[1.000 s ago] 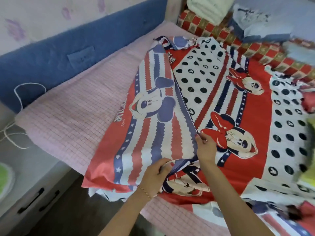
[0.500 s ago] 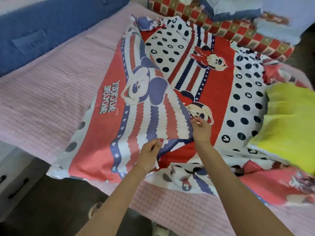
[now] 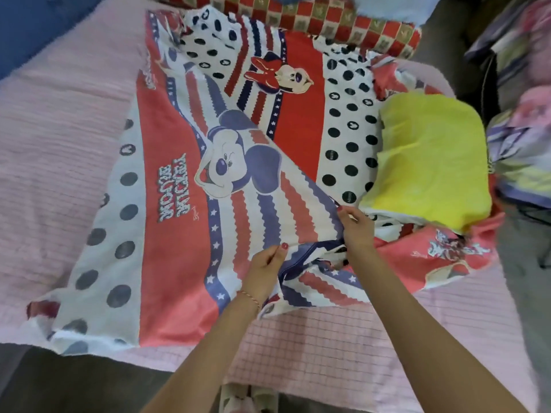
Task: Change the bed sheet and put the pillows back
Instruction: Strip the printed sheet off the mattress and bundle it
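A red, white and blue cartoon-mouse bed sheet (image 3: 179, 180) lies partly unfolded over the pink checked mattress (image 3: 59, 138). Near the sheet's front edge, my left hand (image 3: 265, 269) pinches a fold of it. My right hand (image 3: 356, 231) grips the same fold just to the right, where the cloth bunches. A yellow pillow or cushion (image 3: 429, 159) rests on the sheet's right part. At the top, a red and gold checked pillow (image 3: 343, 25) lies across the head of the bed.
A blue padded panel (image 3: 35, 22) runs along the far left side. Folded patterned bedding (image 3: 521, 138) is piled to the right of the bed. The dark floor and a pair of slippers (image 3: 247, 399) show below the mattress's front edge.
The sheet has spread wider to the left and lies flatter. Both hands kept hold of the fold as my view swung right, bringing the yellow pillow and the bedding pile further in.
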